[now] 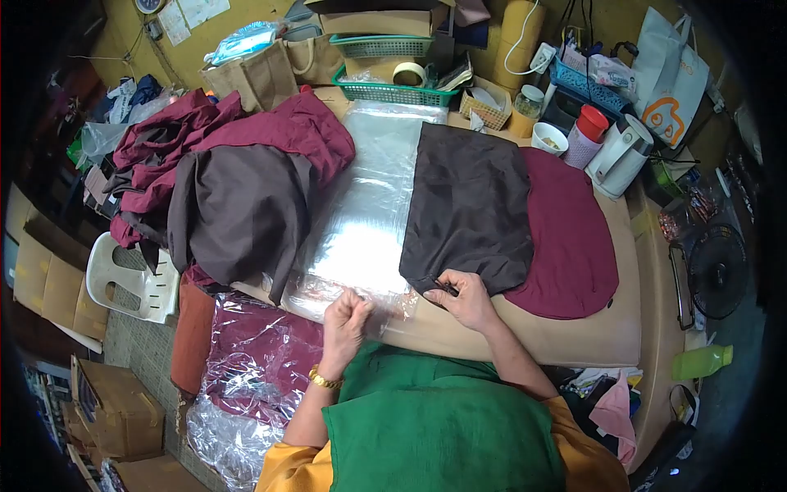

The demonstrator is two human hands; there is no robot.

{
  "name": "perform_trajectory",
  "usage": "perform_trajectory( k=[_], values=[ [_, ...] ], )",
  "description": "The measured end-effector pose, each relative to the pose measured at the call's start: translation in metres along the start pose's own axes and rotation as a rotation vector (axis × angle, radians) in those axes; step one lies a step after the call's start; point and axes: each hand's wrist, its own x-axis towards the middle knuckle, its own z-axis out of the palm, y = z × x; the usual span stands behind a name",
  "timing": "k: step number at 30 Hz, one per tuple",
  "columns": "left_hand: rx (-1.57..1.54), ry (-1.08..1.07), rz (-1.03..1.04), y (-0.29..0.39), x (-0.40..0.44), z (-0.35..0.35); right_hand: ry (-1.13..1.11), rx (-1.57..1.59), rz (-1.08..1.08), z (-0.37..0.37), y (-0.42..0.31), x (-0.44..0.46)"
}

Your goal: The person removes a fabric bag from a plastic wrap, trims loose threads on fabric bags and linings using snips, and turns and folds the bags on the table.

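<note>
The dark cloth (469,205) lies at my twelve o'clock — best kept flat while my right hand (466,297) pinches a small dark thing (448,288) by its near edge; my left hand (348,321) curls closed, contents hidden.

A tan-covered table (574,338) spreads out, its near edge partly bare. A heap of maroon and dark cloth (246,205) covers the left end and droops over the near edge. Clear plastic sheets (352,221) run from near edge to far edge, beside a flat dark cloth (467,205) and, toward the right edge, a maroon cloth (578,246). A white kettle (622,156) stands at the far right corner.
</note>
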Motion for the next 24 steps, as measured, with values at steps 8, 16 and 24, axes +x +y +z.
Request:
perform_trajectory(
  k=[8,16,24],
  values=[
    [0.559,-0.534,-0.372,-0.002,-0.047,-0.092,-0.026,-0.15,0.008,0.001,-0.018,-0.003],
    [0.933,-1.229,-1.064,-0.088,-0.18,-0.214,-0.031,-0.237,-0.097,0.004,-0.012,-0.004],
    [0.415,-0.208,-0.348,0.049,-0.054,-0.067,-0.324,-0.103,-0.043,-0.004,-0.054,-0.013]
  ],
)
